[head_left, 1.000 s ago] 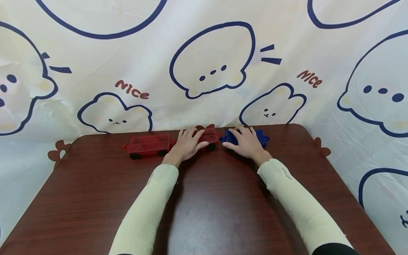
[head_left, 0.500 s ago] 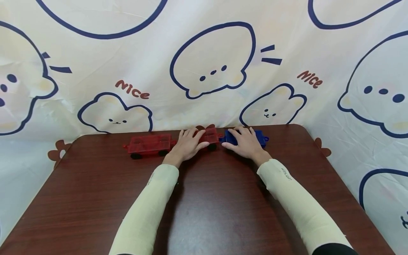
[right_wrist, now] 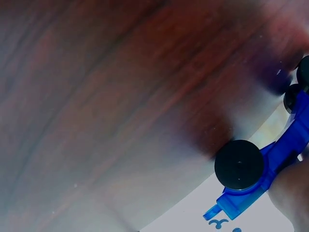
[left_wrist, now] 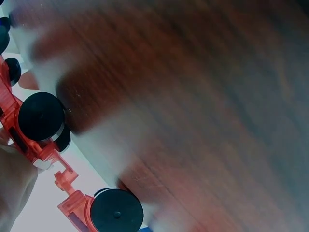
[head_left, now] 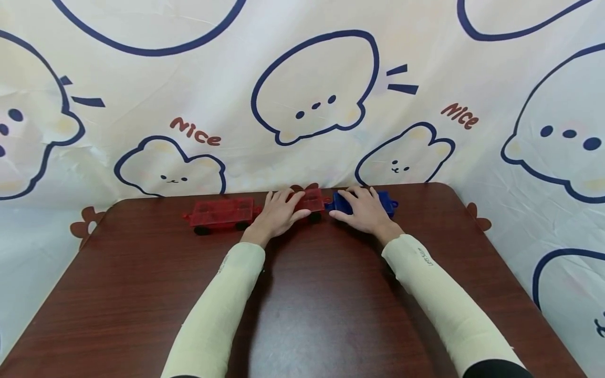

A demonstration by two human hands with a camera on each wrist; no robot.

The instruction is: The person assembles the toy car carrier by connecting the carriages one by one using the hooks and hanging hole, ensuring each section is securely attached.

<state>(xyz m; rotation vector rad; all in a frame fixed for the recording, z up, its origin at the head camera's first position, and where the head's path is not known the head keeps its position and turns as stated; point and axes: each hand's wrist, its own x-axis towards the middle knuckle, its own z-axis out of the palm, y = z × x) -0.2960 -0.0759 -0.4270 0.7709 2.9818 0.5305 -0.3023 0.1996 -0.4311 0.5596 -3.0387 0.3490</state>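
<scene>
Two red see-through toy train cars and a blue one stand in a line along the table's far edge. My left hand (head_left: 275, 216) lies over the middle red car (head_left: 313, 199), thumb on the near side and fingers reaching across it. My right hand (head_left: 365, 212) holds the blue car (head_left: 341, 203) from above in the same way. Left of my left hand is the other red car (head_left: 222, 212), its hook close to the middle one. In the left wrist view a red hook (left_wrist: 65, 178) shows between two cars; the right wrist view shows the blue car's end loop (right_wrist: 212, 212).
The dark brown wooden table (head_left: 302, 315) stretches from the cars toward me. Directly behind its far edge hangs a pale cloth (head_left: 302, 163) with printed cartoon animals, which also runs along both sides.
Both hands and all the cars stay in place. Only the head view has shifted very slightly.
</scene>
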